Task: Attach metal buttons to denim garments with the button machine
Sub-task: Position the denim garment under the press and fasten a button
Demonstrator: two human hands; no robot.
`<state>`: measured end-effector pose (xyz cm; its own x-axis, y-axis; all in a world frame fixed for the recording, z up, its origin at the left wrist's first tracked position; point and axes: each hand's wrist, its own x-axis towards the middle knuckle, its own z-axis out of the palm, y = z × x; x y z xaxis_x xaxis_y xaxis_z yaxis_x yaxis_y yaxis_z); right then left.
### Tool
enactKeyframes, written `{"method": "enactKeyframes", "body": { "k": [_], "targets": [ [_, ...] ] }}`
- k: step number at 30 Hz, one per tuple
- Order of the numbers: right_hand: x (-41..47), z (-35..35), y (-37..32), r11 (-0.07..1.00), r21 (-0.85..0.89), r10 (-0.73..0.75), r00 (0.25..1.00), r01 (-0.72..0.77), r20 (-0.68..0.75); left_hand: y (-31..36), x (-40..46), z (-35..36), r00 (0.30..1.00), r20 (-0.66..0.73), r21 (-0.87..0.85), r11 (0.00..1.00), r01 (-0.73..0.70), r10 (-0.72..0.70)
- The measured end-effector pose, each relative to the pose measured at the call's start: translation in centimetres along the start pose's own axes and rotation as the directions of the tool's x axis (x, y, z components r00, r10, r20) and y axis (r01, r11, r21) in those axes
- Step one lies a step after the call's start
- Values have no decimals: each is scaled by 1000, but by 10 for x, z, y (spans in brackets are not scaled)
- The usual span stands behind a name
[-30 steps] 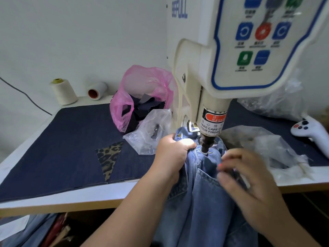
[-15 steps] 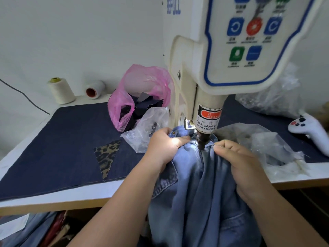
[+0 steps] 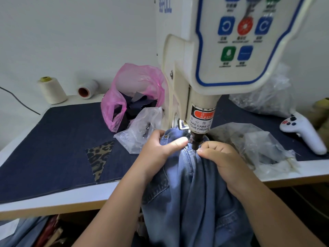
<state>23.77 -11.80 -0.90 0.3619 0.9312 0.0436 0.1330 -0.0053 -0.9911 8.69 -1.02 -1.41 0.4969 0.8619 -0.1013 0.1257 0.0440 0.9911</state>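
At the far left, two cream thread cones (image 3: 52,90) sit at the back of the surface (image 3: 53,206), one upright and one on its side. A dark denim sheet (image 3: 53,139) covers most of the surface, with a leopard-print patch (image 3: 99,157) on it. Next come a pink plastic bag (image 3: 135,91) and a clear bag (image 3: 140,129). The left hand (image 3: 160,152) has its grip curled round a bunched fold of the blue denim garment (image 3: 192,202), thumb lying across the cloth toward the punch. The button machine (image 3: 213,68) rises above, its side marked "EEPULL" as far as it can be read, its label reading "WARNING" and "TAKE CARE OF YOUR FINGER". The garment lies under the punch tip and hangs off the front edge. The right hand (image 3: 224,161) pinches the denim just beside the punch, fingers curled tight. Further right lie crumpled clear bags (image 3: 263,148) and a white controller (image 3: 302,134).
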Motion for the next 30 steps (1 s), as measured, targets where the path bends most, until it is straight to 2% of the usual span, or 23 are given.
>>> {"method": "enactKeyframes", "body": {
  "k": [14, 30],
  "targets": [
    [8, -10, 5, 960, 246, 122, 990, -134, 65, -14, 6, 7, 992, -69, 44, 994, -104, 107],
    [9, -17, 14, 932, 329, 161, 987, -150, -5, -17, 7, 6, 991, -72, 32, 993, -111, 113]
  ]
}}
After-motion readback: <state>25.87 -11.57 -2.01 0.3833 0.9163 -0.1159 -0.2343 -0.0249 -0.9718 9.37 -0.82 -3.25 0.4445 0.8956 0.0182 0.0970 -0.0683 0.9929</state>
